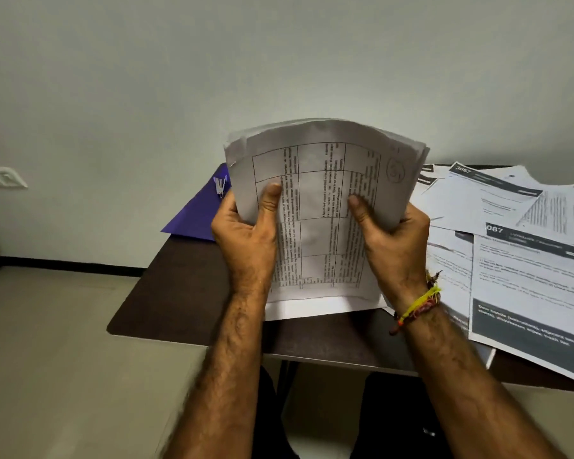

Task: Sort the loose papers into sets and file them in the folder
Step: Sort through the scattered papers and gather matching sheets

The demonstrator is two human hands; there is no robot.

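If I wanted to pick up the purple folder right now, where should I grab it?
Probably by its near left corner, coming in from the left. The purple folder lies flat on the dark table, and that corner pokes out past the table's edge, so fingers can slip under it. Its right side is hidden behind the paper stack that the left hand and right hand are holding.

Light was soft, even and dim; edges bowed with wide-angle distortion, and printed text looked blurred.
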